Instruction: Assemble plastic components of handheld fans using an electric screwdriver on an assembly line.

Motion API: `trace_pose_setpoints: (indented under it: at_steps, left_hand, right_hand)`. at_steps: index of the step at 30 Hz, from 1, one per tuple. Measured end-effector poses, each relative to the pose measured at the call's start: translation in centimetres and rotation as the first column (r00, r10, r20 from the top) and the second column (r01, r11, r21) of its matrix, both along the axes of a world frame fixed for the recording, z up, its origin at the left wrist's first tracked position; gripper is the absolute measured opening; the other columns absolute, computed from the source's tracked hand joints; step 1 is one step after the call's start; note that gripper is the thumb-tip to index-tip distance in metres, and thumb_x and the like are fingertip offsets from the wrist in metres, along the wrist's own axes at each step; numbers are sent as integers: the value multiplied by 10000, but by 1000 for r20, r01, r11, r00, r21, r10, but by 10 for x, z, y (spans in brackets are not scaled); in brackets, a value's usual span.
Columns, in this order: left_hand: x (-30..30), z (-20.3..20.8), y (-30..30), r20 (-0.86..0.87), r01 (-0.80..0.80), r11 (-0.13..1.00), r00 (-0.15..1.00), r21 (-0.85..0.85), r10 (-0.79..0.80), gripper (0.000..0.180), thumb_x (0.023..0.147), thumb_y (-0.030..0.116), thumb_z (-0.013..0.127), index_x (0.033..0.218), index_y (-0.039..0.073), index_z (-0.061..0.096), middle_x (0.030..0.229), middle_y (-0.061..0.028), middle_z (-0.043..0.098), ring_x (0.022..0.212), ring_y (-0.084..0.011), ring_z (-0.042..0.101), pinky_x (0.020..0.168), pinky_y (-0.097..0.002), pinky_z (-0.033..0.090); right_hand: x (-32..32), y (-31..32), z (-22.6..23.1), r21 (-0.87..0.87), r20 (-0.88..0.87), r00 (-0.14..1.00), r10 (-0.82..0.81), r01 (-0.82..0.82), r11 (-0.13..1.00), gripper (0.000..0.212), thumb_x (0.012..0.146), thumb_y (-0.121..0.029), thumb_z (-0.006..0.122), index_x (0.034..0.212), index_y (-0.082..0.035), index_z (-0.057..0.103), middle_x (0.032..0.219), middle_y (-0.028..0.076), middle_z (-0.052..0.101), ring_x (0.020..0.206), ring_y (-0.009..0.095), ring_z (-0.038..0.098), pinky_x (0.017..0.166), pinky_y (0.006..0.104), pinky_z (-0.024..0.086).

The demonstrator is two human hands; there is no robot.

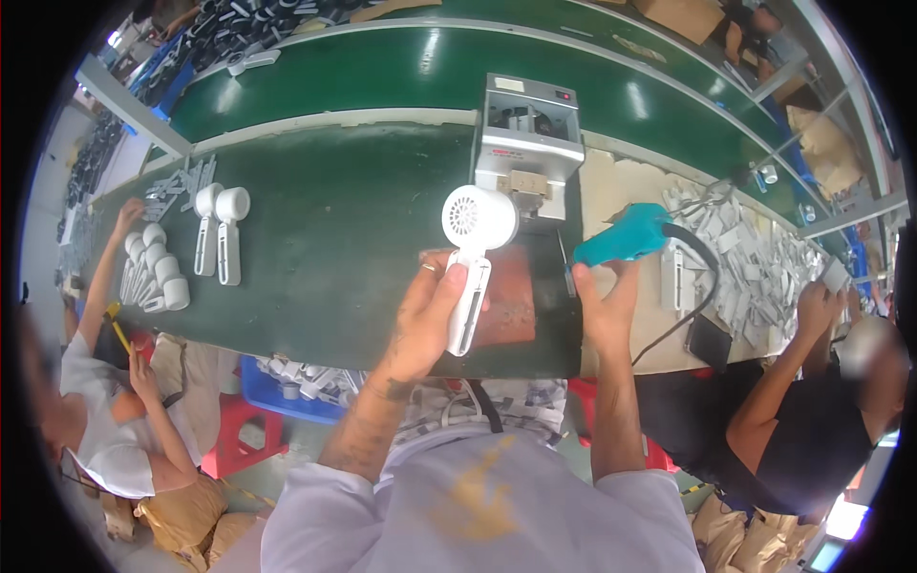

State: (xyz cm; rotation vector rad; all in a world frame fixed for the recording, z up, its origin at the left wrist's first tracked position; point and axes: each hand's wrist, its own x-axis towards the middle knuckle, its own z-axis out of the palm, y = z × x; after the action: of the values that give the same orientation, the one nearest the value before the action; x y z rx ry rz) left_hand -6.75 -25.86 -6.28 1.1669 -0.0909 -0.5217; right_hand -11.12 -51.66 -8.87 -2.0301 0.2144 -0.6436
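Observation:
In my left hand [427,310] is a white hair-dryer-shaped housing [480,218], held upright by its slotted handle. Its round head has a vent grille facing up and left. My right hand [607,298] is closed around a teal corded hand tool [623,235], with fingers partly hidden beneath it. A black cord [712,263] curves from the tool's right end down toward me. The housing's head stands in front of a grey bench machine [530,143] with a small red light. Under my left hand lies a reddish-brown mat [506,310].
Two white housings [229,234] lie to the left, beside a row of more [158,272]. Grey strip parts [735,258] are heaped at right, near a dark flat object [709,342]. Co-workers sit on both sides. A blue bin [287,396] of parts stands below the table edge.

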Motion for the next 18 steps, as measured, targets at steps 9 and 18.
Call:
trace_pose_setpoints:
  at_steps: [9, 18]
  left_hand:
    - [2, -2, 1, -114, -135, 965, 987, -225, 112, 312, 1112, 340, 446, 1231, 52, 471, 914, -105, 588, 643, -193, 601, 555, -299, 498]
    - [-2, -13, 1, 91, -17, 989, 995, -145, 31, 341, 1005, 147, 587, 1289, -9, 485, 944, -109, 653, 690, -152, 638, 598, -287, 534]
  right_hand:
    - [-30, -2, -14, -255, -208, 961, -182, 126, 959, 136, 949, -32, 668, 1041, 6, 575, 973, 146, 624, 888, 285, 613, 815, 383, 498]
    - [-91, 52, 22, 284, -50, 996, 69, -52, 957, 291, 1060, -155, 525, 1226, 33, 673, 901, 53, 674, 673, 79, 510, 617, 248, 412]
